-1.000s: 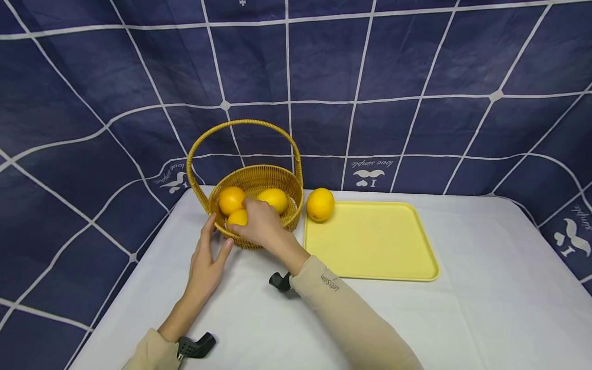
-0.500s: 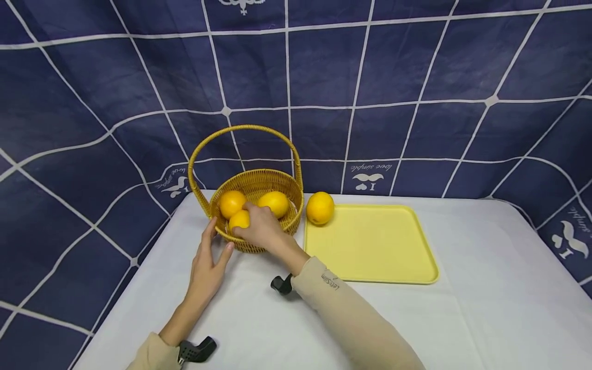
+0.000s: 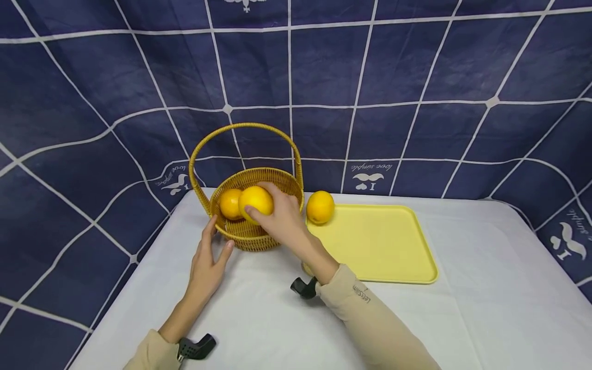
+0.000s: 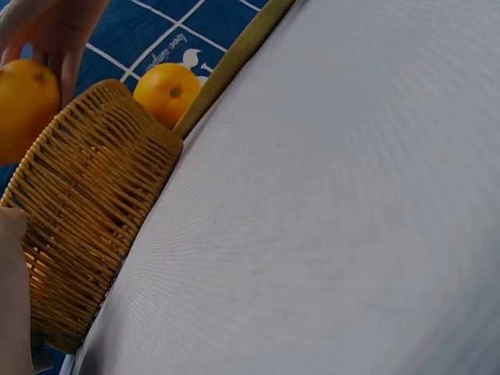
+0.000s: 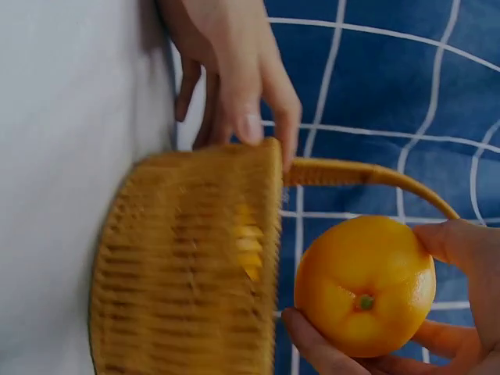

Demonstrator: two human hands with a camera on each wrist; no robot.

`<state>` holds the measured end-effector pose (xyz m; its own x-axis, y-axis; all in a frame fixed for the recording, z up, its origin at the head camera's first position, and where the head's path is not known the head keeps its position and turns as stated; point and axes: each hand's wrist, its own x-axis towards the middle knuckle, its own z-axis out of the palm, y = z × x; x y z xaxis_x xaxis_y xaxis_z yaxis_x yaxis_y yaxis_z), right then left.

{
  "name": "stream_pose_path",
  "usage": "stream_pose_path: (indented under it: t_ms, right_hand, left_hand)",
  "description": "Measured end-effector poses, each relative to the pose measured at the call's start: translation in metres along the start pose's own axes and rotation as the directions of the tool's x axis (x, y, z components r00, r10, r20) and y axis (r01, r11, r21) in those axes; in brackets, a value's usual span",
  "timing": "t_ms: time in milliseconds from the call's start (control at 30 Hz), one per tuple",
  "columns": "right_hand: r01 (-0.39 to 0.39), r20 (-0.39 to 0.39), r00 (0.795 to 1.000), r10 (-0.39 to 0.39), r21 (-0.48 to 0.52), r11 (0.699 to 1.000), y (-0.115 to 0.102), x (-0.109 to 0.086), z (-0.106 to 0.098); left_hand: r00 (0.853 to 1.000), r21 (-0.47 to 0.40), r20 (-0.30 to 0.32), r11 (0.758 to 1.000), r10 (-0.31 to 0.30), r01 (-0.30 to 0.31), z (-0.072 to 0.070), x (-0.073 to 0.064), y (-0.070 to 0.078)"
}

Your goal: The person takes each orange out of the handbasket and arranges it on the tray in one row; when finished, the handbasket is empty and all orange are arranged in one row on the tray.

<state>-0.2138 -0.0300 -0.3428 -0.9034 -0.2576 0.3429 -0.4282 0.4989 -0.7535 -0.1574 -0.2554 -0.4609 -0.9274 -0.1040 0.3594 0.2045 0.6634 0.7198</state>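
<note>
In the head view, my right hand holds an orange above the wicker basket, thumb and fingers around its sides. The right wrist view shows that held orange beyond the basket rim, its green stem end facing the camera. Another orange lies inside the basket at the left; the basket's right interior is hidden behind my right hand. My left hand rests against the basket's near left side with extended, spread fingers, fingertips at the rim. A further orange sits at the yellow tray's back left corner.
The yellow tray lies flat just right of the basket. The basket's tall arched handle rises over its opening. A white cloth covers the table, and a blue checked curtain hangs behind.
My right hand has lifted the orange from the front of the basket's inside up and slightly right. My left hand stays at the basket's side.
</note>
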Motion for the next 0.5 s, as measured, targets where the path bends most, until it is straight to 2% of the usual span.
stream_pose_path:
  t_ms: [200,400,500]
  right_hand:
    - [-0.034,-0.096,0.995,0.040,0.062,0.997,0.011,-0.007,-0.037]
    - [-0.045,-0.185,0.981,0.062,0.100,0.994,0.027,-0.009,-0.069]
    - [-0.078,-0.218,0.971,0.100,0.103,0.992,0.037,-0.007,-0.083]
  left_hand:
    - [1.000,-0.005,0.007,1.000,-0.002,0.002,-0.001,0.001,0.000]
    - [1.000,-0.011,-0.002,1.000,0.012,-0.012,-0.002,0.001,0.001]
    - [1.000,-0.012,0.001,1.000,0.010,-0.010,-0.001,0.001,0.001]
